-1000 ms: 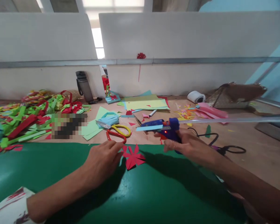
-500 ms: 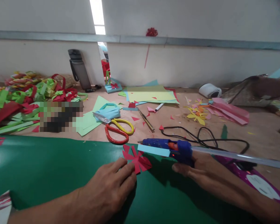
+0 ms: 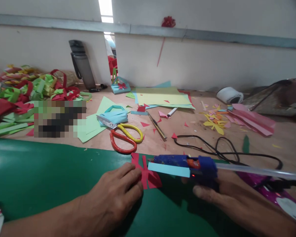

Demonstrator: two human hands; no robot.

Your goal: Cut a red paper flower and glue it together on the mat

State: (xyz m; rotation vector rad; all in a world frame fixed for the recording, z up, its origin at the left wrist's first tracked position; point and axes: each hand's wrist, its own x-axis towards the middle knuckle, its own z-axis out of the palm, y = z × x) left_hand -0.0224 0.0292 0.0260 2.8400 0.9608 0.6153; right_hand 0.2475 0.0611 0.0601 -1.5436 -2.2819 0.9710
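Observation:
My left hand (image 3: 119, 189) has its fingers curled together at the left side of a red paper flower cut-out (image 3: 145, 176) on the green mat (image 3: 51, 177). In my right hand (image 3: 219, 194) is a blue glue gun (image 3: 175, 160), its nozzle pointing left near the flower's upper edge. A clear glue stick (image 3: 249, 172) sticks out from the back of the gun. Alongside the gun's near side lies a light-blue paper strip (image 3: 169, 169), its left end over the flower. Whether the strip touches the flower, I cannot tell. My right fingers are partly hidden behind the gun.
Scissors (image 3: 123, 133) with red and yellow handles lie beyond the mat, by a light-blue paper basket (image 3: 113, 117). Behind the gun are a cutter knife (image 3: 157, 125) and a looped black cord (image 3: 222, 149). Paper sheets (image 3: 162, 97), scraps and a grey bottle (image 3: 82, 65) stand farther back.
The glue gun and blue strip have come lower and a little right, nearer to the flower's middle. My left hand stays at the flower, which looks flatter. The camera view has tilted down slightly.

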